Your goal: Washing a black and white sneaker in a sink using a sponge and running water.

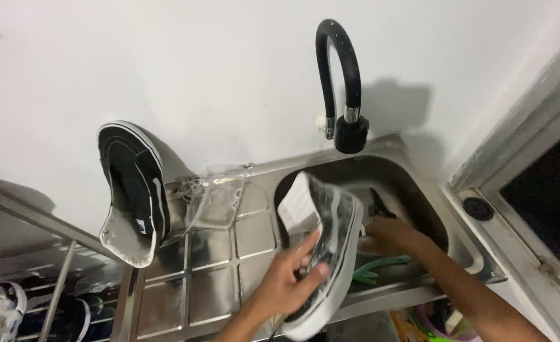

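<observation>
while my left hand [286,278] grips the black sneaker [327,253] from its near side, fingers wrapped over the upper and thumb across the sidewall, the shoe sits tilted over the near left edge of the steel sink [419,183], toe end pointing down toward me and heel end raised. the white insole [299,206] stands partly out of the shoe opening at the top. the white rubber sole edge runs along the right side of the shoe, facing the basin.

my right hand [387,234] is down inside the basin, just beside the shoe's right edge. its fingers are hidden behind the shoe and turned away from view, so i cannot tell whether they are curled on something or loose. the two hands are apart, with the shoe between them.

a green-handled brush [375,266] lies at the bottom of the basin, near my right wrist. a small dark object [378,202] sits farther back in the basin; its kind is unclear. the black gooseneck faucet [343,82] hangs above the rear of the basin.

on the draining board [210,272] to the left, a second black sneaker [131,190] leans upright against the white wall [197,63], sole facing the wall. a clear plastic container [216,199] lies just beside it. more shoes [1,310] rest on a rack at lower left.
</observation>
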